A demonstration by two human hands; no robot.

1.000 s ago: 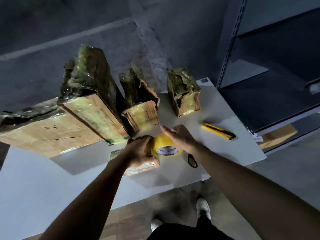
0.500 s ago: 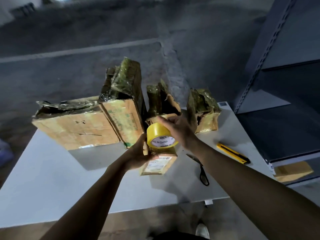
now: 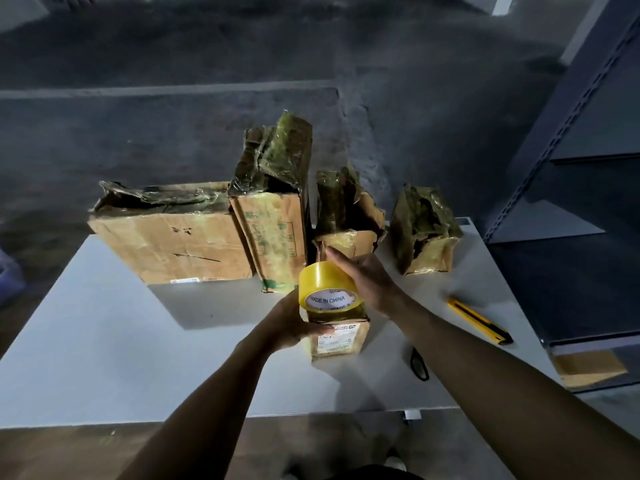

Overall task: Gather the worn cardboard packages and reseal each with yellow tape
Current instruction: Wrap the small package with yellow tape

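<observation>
The grey table (image 3: 104, 341) spreads out below me, with dark metal shelving (image 3: 571, 202) standing just off its right edge. Four worn packages stand in a row along the far side. A large cardboard box (image 3: 173, 244) is on the left, a tall box (image 3: 273, 237) is pressed against its right side, a torn box (image 3: 346, 216) comes next, and a crumpled box (image 3: 426, 230) stands apart at the right end. All four have wrinkled greenish film over their tops.

Nearer me, my left hand (image 3: 291, 323) grips a small package (image 3: 337, 337) upright, thumb clamped on its labelled front. I cannot tell whether its base touches the table. My right hand (image 3: 367, 282) holds the roll of yellow tape (image 3: 323, 285) right on top of that package, its fingers (image 3: 337, 258) curled round the roll's far side.

A yellow utility knife (image 3: 478, 320) lies on the table to the right, well apart from my hands. Black scissors (image 3: 419, 365) lie just beside my right forearm.
</observation>
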